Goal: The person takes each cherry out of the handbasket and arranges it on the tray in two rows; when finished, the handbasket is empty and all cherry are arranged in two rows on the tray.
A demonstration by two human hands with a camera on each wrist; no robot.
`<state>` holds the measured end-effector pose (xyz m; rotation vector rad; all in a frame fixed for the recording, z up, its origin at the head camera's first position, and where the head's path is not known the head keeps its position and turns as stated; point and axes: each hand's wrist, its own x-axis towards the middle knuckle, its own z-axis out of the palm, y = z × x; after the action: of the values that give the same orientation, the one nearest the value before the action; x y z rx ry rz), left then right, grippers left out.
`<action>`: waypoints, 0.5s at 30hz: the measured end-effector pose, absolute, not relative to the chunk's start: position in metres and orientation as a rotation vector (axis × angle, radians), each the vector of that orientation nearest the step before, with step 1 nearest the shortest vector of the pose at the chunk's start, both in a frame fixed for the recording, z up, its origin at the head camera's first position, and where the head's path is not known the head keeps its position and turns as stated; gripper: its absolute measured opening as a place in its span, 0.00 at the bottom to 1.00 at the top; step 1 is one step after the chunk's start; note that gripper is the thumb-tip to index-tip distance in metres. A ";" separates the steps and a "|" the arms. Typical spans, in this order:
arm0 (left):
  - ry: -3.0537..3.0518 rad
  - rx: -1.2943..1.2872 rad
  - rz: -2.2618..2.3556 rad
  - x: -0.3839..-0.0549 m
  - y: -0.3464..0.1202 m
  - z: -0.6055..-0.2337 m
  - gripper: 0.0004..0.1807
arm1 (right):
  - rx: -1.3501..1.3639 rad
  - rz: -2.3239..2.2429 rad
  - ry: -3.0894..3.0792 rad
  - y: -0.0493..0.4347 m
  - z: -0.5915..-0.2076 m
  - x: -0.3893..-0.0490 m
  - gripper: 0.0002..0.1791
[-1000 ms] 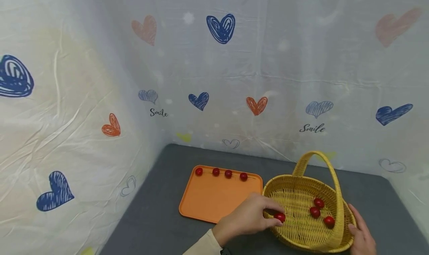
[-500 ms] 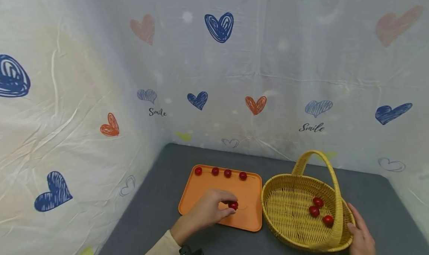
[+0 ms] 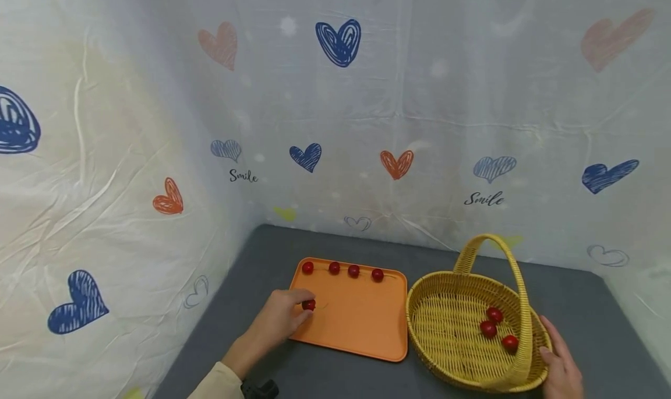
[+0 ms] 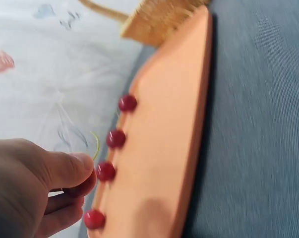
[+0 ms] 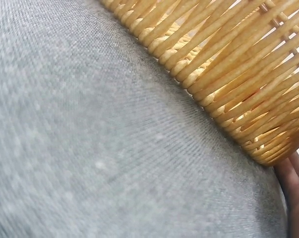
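Between thumb and fingertips my left hand (image 3: pixel 275 320) pinches a red cherry (image 3: pixel 309 305) over the left part of an orange tray (image 3: pixel 351 323). The cherry's thin green stem (image 4: pixel 96 144) sticks out in the left wrist view, where the fingers partly cover the fruit. Along the tray's far edge sits a row of several cherries (image 3: pixel 353 271). My right hand (image 3: pixel 562 367) holds the right side of a yellow wicker basket (image 3: pixel 440 352), thumb at the rim and fingers along the outer wall. Three cherries (image 3: pixel 488 329) lie inside the basket, toward its right side.
The basket's tall arched handle (image 3: pixel 524 306) rises over its right half. Tray and basket stand side by side on a grey cloth-covered table (image 3: pixel 251 271). A white curtain (image 3: pixel 314 108) printed with hearts hangs behind and to the left.
My left hand has carried the cherry leftward from the basket's left rim, across the tray to its left side. The right hand has stayed at the basket.
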<state>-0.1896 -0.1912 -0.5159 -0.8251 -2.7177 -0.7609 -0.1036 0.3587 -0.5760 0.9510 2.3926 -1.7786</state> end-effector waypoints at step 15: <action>-2.852 -0.737 -0.390 -0.212 -0.214 -0.550 0.07 | 0.898 -1.746 2.455 0.360 -0.580 -0.101 0.32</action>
<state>-0.2125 -0.2143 -0.5498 -0.7373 -2.8521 -0.3899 -0.1006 0.3595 -0.5800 0.8978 2.4552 -1.7464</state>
